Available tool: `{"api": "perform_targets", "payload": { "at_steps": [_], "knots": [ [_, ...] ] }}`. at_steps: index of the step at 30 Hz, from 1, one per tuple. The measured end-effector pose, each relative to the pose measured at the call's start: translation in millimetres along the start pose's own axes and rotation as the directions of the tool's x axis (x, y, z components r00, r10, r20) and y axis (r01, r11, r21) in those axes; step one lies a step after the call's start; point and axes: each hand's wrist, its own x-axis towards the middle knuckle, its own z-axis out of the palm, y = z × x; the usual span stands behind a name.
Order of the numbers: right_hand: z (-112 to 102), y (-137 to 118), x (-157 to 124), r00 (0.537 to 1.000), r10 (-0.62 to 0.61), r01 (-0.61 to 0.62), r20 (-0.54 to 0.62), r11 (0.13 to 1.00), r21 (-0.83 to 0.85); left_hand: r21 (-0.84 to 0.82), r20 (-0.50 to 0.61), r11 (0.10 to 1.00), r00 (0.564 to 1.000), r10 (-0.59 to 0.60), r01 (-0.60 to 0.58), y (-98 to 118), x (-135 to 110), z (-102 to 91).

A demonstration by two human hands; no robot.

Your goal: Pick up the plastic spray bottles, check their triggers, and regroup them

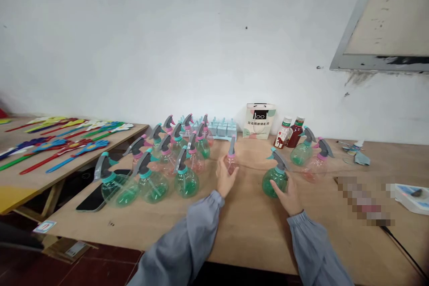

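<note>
My left hand (225, 176) is wrapped round a pink spray bottle (232, 163), whose grey trigger head points up. Further right, my right hand (288, 195) has its thumb and fingers about a green spray bottle (275, 182) with a grey and teal head. Left of my left hand stand several more spray bottles (187, 183), green and pink, grouped in loose rows. Behind my right hand are another green spray bottle (300, 154) and a pink spray bottle (315, 169), side by side.
Behind stand a light blue rack (224, 129), a paper bag (259, 123) and two red sauce bottles (295, 134). A phone (92, 199) lies at left, a white box (414, 199) at right. On the left table (20, 183) lie colourful hand-shaped sticks (63, 152).
</note>
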Motion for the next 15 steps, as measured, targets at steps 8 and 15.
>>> {"api": "perform_targets", "payload": {
  "at_steps": [8,15],
  "knots": [
    [9,-5,-9,0.999,-0.028,0.028,0.018,0.999,-0.021,0.214,-0.146,0.946,0.966,-0.216,0.244,-8,108,47.3],
    [9,-6,-12,0.999,-0.039,0.039,0.026,0.999,-0.001,0.146,-0.117,0.968,0.975,-0.189,0.205,-20,161,49.2]
  ]
}}
